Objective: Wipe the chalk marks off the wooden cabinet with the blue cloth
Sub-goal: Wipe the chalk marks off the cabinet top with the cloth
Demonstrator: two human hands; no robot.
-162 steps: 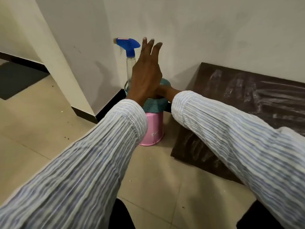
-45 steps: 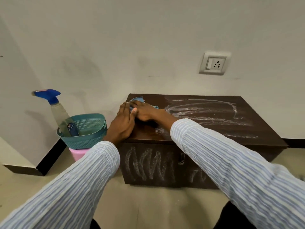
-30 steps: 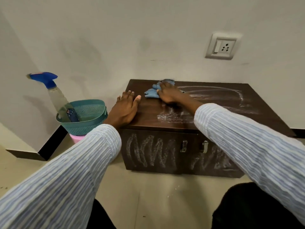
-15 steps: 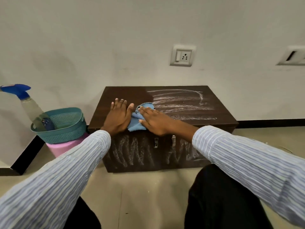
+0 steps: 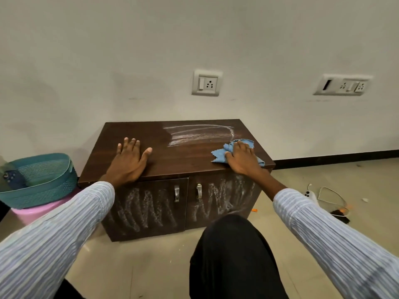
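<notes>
The small, crumpled blue cloth (image 5: 232, 153) is spread on the top of the low, dark brown wooden cabinet (image 5: 172, 156), near its front right corner. It is judged to be light, soft and limp: it will bunch and fold under pressure, will not hold a shape, and cannot be broken. It is best held from above with a flat palm over its middle, so that the fabric is kept spread against the wood rather than rolled into a ball; the loose serrated edge showing toward the cabinet's centre may drag or flip as it is pushed.

The cloth is pressed down by the right hand (image 5: 241, 159), whose fingers are laid over it, slightly bent; whether any fold is pinched beneath cannot be told. The left hand (image 5: 129, 162) is laid flat on the cabinet's left half, fingers straight and apart, nothing held, apparently as a brace.

White chalk marks (image 5: 198, 133) are seen across the back right of the cabinet top, just behind the cloth, while the left half appears clean. More chalk zigzags (image 5: 142, 210) cover both cabinet doors, on either side of two metal handles (image 5: 187, 192). The chalk is judged to be dry and powdery, likely to smear unless firm pressure is used.

To the cabinet's left, a teal woven plastic basket (image 5: 41, 178) is set on a pink tub (image 5: 36, 212). On the wall above the cabinet, a white socket plate (image 5: 206, 83) is mounted.
</notes>
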